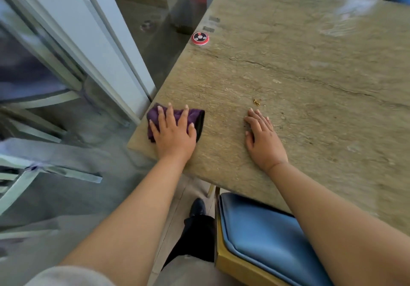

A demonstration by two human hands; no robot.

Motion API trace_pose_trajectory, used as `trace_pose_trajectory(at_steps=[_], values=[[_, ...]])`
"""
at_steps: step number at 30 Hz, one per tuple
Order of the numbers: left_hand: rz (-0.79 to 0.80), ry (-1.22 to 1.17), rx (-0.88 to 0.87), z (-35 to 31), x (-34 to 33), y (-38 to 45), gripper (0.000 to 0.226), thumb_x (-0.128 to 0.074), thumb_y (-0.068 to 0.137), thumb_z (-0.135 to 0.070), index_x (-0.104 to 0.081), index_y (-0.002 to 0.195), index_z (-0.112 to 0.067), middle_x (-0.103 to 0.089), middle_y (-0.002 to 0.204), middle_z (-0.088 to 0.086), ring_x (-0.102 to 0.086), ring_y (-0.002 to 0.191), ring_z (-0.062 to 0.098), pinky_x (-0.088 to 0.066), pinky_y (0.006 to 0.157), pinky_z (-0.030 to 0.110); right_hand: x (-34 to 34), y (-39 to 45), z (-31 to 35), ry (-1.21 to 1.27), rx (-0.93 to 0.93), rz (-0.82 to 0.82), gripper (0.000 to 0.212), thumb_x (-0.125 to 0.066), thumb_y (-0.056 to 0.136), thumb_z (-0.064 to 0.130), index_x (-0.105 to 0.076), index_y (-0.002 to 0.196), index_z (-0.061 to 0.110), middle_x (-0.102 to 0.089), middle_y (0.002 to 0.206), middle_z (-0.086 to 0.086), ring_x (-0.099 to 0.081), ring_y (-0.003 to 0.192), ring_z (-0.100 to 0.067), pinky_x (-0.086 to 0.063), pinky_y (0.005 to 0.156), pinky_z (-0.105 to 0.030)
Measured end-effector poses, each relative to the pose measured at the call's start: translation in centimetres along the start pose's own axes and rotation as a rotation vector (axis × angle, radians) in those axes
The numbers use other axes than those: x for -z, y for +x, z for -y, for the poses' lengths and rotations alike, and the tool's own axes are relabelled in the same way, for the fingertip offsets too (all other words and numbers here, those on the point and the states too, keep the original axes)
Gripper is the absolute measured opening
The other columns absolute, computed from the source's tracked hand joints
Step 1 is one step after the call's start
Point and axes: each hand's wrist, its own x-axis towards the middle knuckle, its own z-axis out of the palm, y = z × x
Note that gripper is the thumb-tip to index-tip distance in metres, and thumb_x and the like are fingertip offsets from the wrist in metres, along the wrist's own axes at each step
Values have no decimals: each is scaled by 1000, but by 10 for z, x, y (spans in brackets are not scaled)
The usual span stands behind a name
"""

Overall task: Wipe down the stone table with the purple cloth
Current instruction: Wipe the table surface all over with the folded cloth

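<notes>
The job looks like it is near its start. The purple cloth (195, 117) sits at the near left corner of the stone counter (310, 63), close to the edge. The left hand (173, 130) lies flat on top of the cloth and presses it down. Its fingers (169, 112) are straight and spread wide, not curled around the cloth.

The cloth is bunched up into a small, thick pad. It is dark purple, with a darker fold on its right side. Most of it hides under the hand.

Going right, the right hand (264, 139) rests flat on the bare counter, well apart from the cloth. Its fingers are straight and close together, and they hold nothing.

Just past those fingertips lies a little yellow-brown crumb (257, 102). It has not been wiped away, so that part is probably not done. Small dark specks sit near the right hand too.

Farther back on the left edge is a round red and white call button (200, 38). The far right part of the counter shines, maybe from wetness or light; I cannot tell which.

Most of the counter seems left to wipe. A blue chair (261, 241) is tucked under the near edge.
</notes>
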Motion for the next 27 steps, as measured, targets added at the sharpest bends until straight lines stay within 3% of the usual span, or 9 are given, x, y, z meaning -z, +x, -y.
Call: trace_pose_trajectory(at_steps=[5, 9, 12, 15, 17, 19, 24, 25, 27], values=[[34, -12, -376, -37, -15, -73, 59, -28, 93, -55, -23, 150, -39, -9, 162, 3, 2, 149, 27, -3, 118, 57, 6, 3, 2, 97, -52, 3, 43, -44, 96, 17, -43, 139, 13, -35, 151, -4, -21, 144, -20, -12, 118, -29], [129, 53, -674, -35, -11, -56, 63, -21, 88, -74, -15, 147, -53, 7, 162, -7, 15, 148, 20, 1, 117, 56, 21, 6, -6, 8, -148, -171, 50, -49, 86, 8, -45, 136, 13, -43, 133, -15, -33, 127, -33, -28, 110, -41], [72, 79, -449, -26, -7, -11, 55, -18, 88, -74, -6, 140, -63, 28, 157, -2, 25, 144, 30, 12, 113, 61, 32, 11, -26, -32, -384, -191, 46, -47, 86, 15, -46, 132, 21, -35, 137, -14, -26, 130, -34, -22, 114, -44], [42, -10, -80, -43, -3, 23, 53, -26, 90, -70, -15, 141, -62, 20, 159, 14, 15, 143, 46, 7, 116, 56, 40, 8, -56, -135, -557, -148, 42, -44, 90, 24, -43, 132, 23, -24, 146, -16, -15, 138, -36, -11, 117, -47], [77, -38, -18, -66, -6, 26, 54, -30, 92, -66, -18, 144, -57, 15, 159, 19, 11, 143, 48, 4, 117, 52, 43, 1, -74, -133, -637, -113, 43, -41, 95, 35, -37, 137, 26, -18, 151, -16, -6, 143, -34, -1, 119, -46], [67, -23, -135, -86, -10, 11, 56, -31, 92, -64, -18, 146, -53, 12, 159, 20, 9, 143, 48, 2, 118, 52, 43, -5, -83, -107, -641, -103, 48, -37, 96, 46, -32, 141, 30, -16, 154, -14, -1, 146, -30, 5, 119, -43], [70, -15, -738, -76, -22, -32, 57, -33, 92, -62, -24, 147, -48, 0, 163, 7, 6, 148, 35, -8, 120, 50, 41, -10, -83, -123, -580, -150, 50, -33, 97, 47, -30, 144, 29, -15, 155, -14, 1, 146, -27, 6, 119, -41], [68, -30, -799, -67, -21, -25, 55, -35, 93, -59, -27, 147, -47, -4, 163, 5, 3, 149, 32, -9, 120, 48, 41, -9, -83, -133, -582, -156, 50, -33, 97, 47, -30, 144, 28, -15, 155, -15, 1, 146, -28, 6, 119, -42], [26, -66, -750, -55, -20, 2, 52, -38, 92, -52, -35, 144, -45, -14, 161, 5, -6, 148, 34, -11, 119, 49, 40, -8, -83, -140, -583, -164, 51, -34, 97, 46, -32, 144, 26, -16, 155, -16, 1, 146, -28, 5, 119, -43]])
